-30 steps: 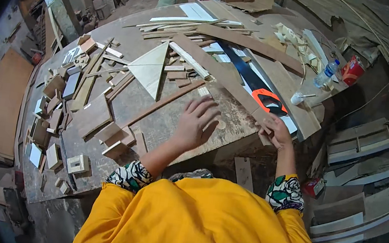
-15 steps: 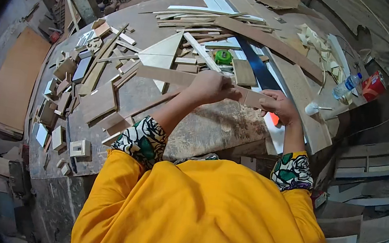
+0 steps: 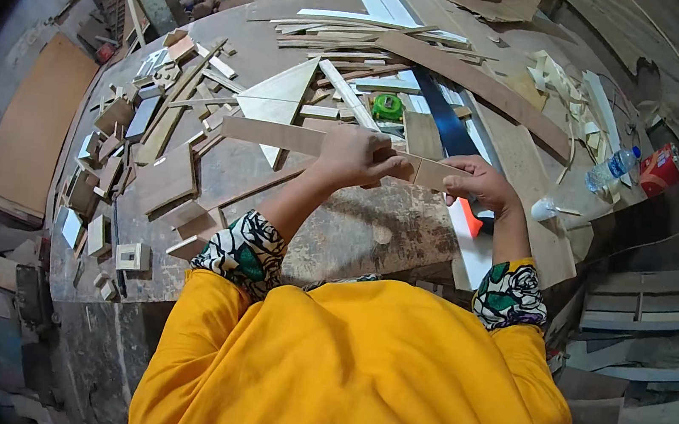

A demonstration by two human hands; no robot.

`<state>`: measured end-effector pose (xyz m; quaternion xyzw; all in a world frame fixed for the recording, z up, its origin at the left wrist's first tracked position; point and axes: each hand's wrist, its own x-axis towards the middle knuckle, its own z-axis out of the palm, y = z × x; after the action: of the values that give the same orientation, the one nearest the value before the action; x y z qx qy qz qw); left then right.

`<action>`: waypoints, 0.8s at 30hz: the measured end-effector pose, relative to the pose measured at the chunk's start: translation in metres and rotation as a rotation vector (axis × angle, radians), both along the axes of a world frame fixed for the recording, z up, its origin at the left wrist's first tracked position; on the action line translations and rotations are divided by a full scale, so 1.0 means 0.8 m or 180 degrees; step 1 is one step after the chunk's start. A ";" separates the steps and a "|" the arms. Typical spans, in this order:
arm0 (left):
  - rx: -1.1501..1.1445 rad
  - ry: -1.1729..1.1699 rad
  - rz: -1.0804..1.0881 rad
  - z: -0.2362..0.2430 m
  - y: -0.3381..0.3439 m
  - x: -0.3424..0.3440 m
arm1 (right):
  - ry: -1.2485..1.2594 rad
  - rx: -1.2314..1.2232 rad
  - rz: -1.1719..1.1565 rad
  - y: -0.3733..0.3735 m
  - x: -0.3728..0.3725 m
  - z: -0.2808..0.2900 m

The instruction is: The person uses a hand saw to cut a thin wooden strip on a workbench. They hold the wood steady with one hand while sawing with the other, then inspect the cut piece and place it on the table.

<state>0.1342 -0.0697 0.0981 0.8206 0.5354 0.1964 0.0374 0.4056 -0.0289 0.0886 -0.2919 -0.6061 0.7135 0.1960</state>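
Note:
A flat, pale wooden strip [image 3: 268,133] is held up crosswise over the workbench, and a thin dark line crosses it between my hands. My left hand [image 3: 354,156] is closed round its middle, with thumb and fingers on the near edge. At its right end, my right hand [image 3: 482,184] pinches it between thumb and fingers. Just under the right hand lies a handsaw with a dark blade [image 3: 445,116] and an orange handle [image 3: 468,217], partly hidden by the hand. Beyond the left hand sits a green tape measure [image 3: 387,108] among wood offcuts.
Small wooden blocks [image 3: 117,112] and offcuts crowd the workbench's [image 3: 353,235] left side. Thin slats [image 3: 346,34] are piled at the back. A long board [image 3: 532,182], a plastic bottle [image 3: 612,169], a red packet [image 3: 660,170] and a white cup [image 3: 543,209] stand or lie to the right.
The strip and both hands have shifted slightly left, and the strip's right end has dipped a little. More of the saw's orange handle shows now. Both hands keep their hold.

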 end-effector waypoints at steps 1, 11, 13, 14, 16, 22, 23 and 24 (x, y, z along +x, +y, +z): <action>-0.0075 -0.0059 0.0080 -0.001 0.000 0.000 | -0.0040 -0.0003 -0.0015 0.004 -0.003 -0.002; 0.0438 -0.0651 -0.0118 -0.017 -0.014 0.039 | -0.0398 0.0334 0.0309 0.056 0.004 -0.009; 0.0730 -0.0652 -0.0167 -0.015 -0.016 0.044 | -0.0382 0.0245 0.0376 0.059 0.007 -0.007; 0.0676 -0.0604 -0.0120 -0.015 -0.015 0.043 | -0.0377 0.0202 0.0413 0.061 0.007 -0.005; 0.0563 -0.0511 -0.0037 -0.015 -0.014 0.038 | -0.0231 0.0053 0.0154 0.071 0.000 -0.009; 0.0167 -0.0317 0.0946 0.047 0.012 -0.015 | -0.0319 0.0105 -0.1151 0.145 -0.059 -0.082; 0.0206 -0.0571 0.1172 0.054 0.017 -0.029 | -0.0632 0.0236 -0.0966 0.153 -0.078 -0.097; 0.0310 -0.0630 0.1264 0.069 0.019 -0.041 | -0.0940 0.0374 -0.0782 0.159 -0.096 -0.112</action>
<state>0.1013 -0.0546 0.1533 0.6766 0.6701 0.3051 0.0107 0.3287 0.0980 -0.0008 -0.4531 -0.6287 0.5970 0.2073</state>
